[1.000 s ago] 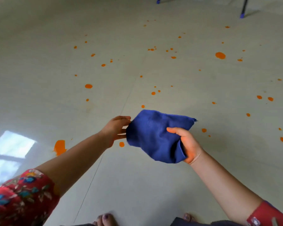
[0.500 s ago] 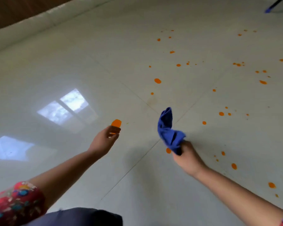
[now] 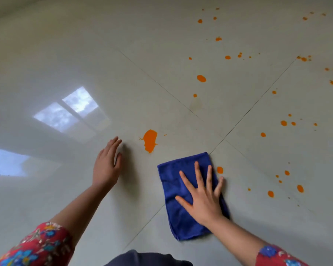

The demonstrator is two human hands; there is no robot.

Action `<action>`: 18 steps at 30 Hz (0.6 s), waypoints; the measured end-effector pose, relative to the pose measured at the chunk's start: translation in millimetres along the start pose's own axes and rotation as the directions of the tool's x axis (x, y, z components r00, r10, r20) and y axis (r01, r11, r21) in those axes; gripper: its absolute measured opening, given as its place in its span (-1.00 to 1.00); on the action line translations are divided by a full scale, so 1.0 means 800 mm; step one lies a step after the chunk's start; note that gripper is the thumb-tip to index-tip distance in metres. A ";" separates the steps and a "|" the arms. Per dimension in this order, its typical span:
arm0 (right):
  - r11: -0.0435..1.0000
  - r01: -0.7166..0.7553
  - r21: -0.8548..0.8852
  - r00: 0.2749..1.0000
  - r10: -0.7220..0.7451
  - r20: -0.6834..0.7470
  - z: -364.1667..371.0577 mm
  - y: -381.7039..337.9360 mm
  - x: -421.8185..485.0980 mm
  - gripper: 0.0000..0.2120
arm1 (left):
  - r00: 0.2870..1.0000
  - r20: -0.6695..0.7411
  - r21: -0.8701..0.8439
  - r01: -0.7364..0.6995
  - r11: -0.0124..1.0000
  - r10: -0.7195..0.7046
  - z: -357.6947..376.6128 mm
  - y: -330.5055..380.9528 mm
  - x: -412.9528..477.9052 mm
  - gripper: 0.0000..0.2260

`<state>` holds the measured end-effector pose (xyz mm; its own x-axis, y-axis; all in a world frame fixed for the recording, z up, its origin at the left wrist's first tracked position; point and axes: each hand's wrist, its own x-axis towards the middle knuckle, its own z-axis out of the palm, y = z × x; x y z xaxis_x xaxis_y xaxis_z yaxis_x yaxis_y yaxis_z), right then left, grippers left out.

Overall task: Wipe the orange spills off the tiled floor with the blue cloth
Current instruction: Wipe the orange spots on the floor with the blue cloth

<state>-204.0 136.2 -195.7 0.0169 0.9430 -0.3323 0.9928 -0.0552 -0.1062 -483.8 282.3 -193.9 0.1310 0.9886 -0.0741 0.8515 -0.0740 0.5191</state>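
Head view looks down on my two hands over the tiled floor (image 3: 238,104); my right hand (image 3: 204,196) presses flat, fingers spread straight, on the blue cloth (image 3: 173,175), which lies folded where the tile seams cross; my left hand (image 3: 106,166) rests on bare tile, fingers straight, grasping nothing; a large orange spill (image 3: 150,140) sits between them, farther out; smaller orange drops (image 3: 284,123) scatter to the right, one just beside the cloth's right edge.
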 end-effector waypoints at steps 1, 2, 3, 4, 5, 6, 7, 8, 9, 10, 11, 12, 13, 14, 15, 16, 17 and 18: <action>1.000 0.002 -0.020 1.000 -0.003 -0.031 0.014 0.000 -0.007 -0.31 | 1.000 0.008 0.024 -0.016 1.000 0.016 0.001 -0.008 0.005 -0.60; 0.999 0.017 -0.034 0.999 -0.019 -0.051 0.021 0.000 -0.012 -0.34 | 0.999 0.012 0.045 -0.032 0.998 0.031 0.002 -0.014 0.009 -0.60; 0.998 0.049 -0.049 0.996 -0.052 -0.074 0.029 -0.002 -0.017 -0.39 | 0.999 0.013 0.055 -0.038 0.998 0.038 0.003 -0.019 0.011 -0.59; 0.996 0.078 -0.054 0.992 -0.083 -0.097 0.036 -0.007 -0.020 -0.42 | 0.999 0.016 0.057 -0.038 0.998 0.037 0.005 -0.023 0.013 -0.58; 0.994 0.096 -0.046 0.988 -0.101 -0.116 0.042 -0.015 -0.021 -0.43 | 0.999 0.026 0.059 -0.038 0.998 0.036 0.007 -0.025 0.012 -0.56; 0.994 0.104 -0.042 0.987 -0.108 -0.118 0.046 -0.025 -0.020 -0.44 | 0.999 0.038 0.064 -0.037 0.997 0.035 0.010 -0.027 0.011 -0.54; 0.992 0.115 -0.056 0.983 -0.122 -0.136 0.048 -0.033 -0.018 -0.43 | 0.998 0.047 0.076 -0.044 0.996 0.040 0.013 -0.029 0.008 -0.52; 0.988 0.130 -0.085 0.979 -0.142 -0.150 0.048 -0.039 -0.013 -0.42 | 0.997 0.053 0.094 -0.052 0.994 0.047 0.017 -0.031 0.005 -0.52; 0.983 0.143 -0.118 0.974 -0.161 -0.158 0.047 -0.041 -0.008 -0.41 | 0.997 0.058 0.115 -0.058 0.992 0.051 0.020 -0.032 0.002 -0.51; 0.981 0.142 -0.132 0.974 -0.163 -0.159 0.044 -0.043 -0.002 -0.41 | 0.997 0.057 0.136 -0.060 0.989 0.052 0.024 -0.032 0.000 -0.52; 0.984 0.134 -0.118 0.974 -0.153 -0.167 0.042 -0.043 0.002 -0.40 | 0.998 0.048 0.154 -0.058 0.986 0.052 0.027 -0.032 -0.002 -0.52; 0.988 0.130 -0.087 0.973 -0.144 -0.181 0.042 -0.043 0.006 -0.39 | 0.998 0.036 0.162 -0.055 0.985 0.050 0.030 -0.032 0.000 -0.52; 0.989 0.140 -0.056 0.970 -0.148 -0.193 0.043 -0.046 0.008 -0.40 | 0.999 0.026 0.161 -0.045 0.986 0.041 0.030 -0.033 0.000 -0.52; 0.984 0.170 -0.044 0.963 -0.175 -0.204 0.041 -0.050 0.008 -0.41 | 0.999 0.014 0.155 -0.043 0.987 0.041 0.031 -0.031 0.001 -0.52; 0.969 0.240 -0.053 0.947 -0.246 -0.207 0.042 -0.055 0.010 -0.42 | 0.999 -0.005 0.141 -0.036 0.989 0.037 0.031 -0.030 0.001 -0.53; 0.937 0.342 -0.069 0.916 -0.348 -0.200 0.044 -0.063 0.016 -0.43 | 0.999 -0.028 0.119 -0.018 0.993 0.021 0.031 -0.032 0.000 -0.53; 0.889 0.449 -0.088 0.867 -0.457 -0.199 0.045 -0.071 0.026 -0.45 | 0.998 -0.062 0.097 -0.001 0.995 0.007 0.031 -0.032 -0.001 -0.52; 0.834 0.541 -0.109 0.811 -0.551 -0.196 0.044 -0.080 0.040 -0.48 | 0.995 -0.104 0.075 0.018 0.997 -0.010 0.032 -0.032 -0.002 -0.51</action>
<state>-270.8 158.4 -232.5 -0.5105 0.8594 -0.0273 0.8501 0.4997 -0.1662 -492.7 279.1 -228.5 0.0691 0.9976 0.0101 0.8895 -0.0662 0.4522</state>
